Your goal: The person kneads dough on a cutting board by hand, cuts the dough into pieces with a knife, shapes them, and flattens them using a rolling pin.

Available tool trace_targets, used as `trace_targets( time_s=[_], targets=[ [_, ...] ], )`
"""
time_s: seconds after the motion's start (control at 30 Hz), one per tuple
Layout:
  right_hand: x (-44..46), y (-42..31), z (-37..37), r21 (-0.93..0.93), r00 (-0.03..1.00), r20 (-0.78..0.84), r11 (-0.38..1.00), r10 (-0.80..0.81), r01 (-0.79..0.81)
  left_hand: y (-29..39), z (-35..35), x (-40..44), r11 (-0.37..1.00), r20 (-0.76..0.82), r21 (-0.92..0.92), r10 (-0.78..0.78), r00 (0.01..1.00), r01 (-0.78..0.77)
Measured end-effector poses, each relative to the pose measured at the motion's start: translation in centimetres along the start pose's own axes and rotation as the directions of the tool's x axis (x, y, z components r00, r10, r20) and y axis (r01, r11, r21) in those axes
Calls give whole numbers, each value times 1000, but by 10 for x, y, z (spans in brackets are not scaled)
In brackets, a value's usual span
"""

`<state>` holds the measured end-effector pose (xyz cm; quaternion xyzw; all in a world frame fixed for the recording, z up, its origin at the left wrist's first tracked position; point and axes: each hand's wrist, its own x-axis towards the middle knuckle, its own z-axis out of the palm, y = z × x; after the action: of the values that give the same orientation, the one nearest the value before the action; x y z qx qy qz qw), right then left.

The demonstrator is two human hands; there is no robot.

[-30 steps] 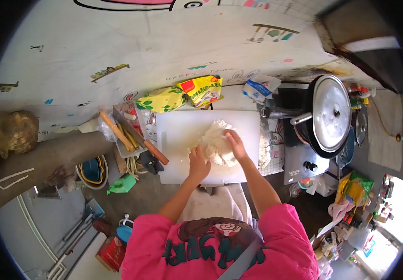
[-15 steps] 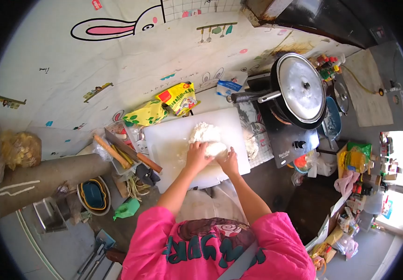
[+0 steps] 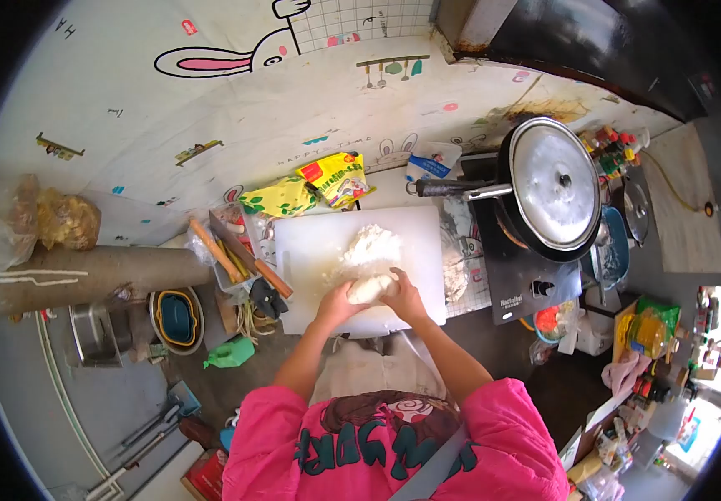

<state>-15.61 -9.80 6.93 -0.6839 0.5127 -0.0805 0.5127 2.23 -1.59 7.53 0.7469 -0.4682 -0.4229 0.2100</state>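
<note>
Cupping dough (image 3: 369, 289) from 2 ends, left hand (image 3: 337, 307) and right hand (image 3: 407, 297) part-closed round it, likely for steadiness | over near half of white board (image 3: 300, 252), lifted or resting I can't tell | flour (image 3: 372, 245) just beyond, apparently within reach

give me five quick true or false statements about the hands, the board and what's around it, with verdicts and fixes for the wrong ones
1. The left hand and right hand both hold the lump of dough. True.
2. The heap of flour sits on the white board. True.
3. The pan is uncovered. False: a metal lid is on it.
4. The knife is in the right hand. False: it lies to the left of the board, in neither hand.
5. Two yellow bags are beyond the board, near the wall. True.
</note>
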Motion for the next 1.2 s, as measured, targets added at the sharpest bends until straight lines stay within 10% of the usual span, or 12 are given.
trace_targets(
  time_s=[0.13,0.23,0.47,0.8,1.0,1.2],
  targets=[
    [25,16,1,170,993,113,986,-17,-2,-14,4,4,986,-23,-153,-67,997,63],
    [32,26,12,-33,979,175,993,-108,116,-14,18,7,946,-154,313,-40,987,87],
    [27,36,11,-67,942,332,995,-46,72,6,29,-18,918,-199,385,-19,980,96],
    [44,41,30,-221,981,160,964,-112,146,6,47,-45,703,-176,705,48,983,92],
    [26,23,40,-203,997,26,977,-66,70,2,26,-29,899,-268,438,138,954,-7],
    [22,24,43,-161,997,16,984,-71,73,-13,30,-22,797,0,582,198,980,-161]
  ],
)
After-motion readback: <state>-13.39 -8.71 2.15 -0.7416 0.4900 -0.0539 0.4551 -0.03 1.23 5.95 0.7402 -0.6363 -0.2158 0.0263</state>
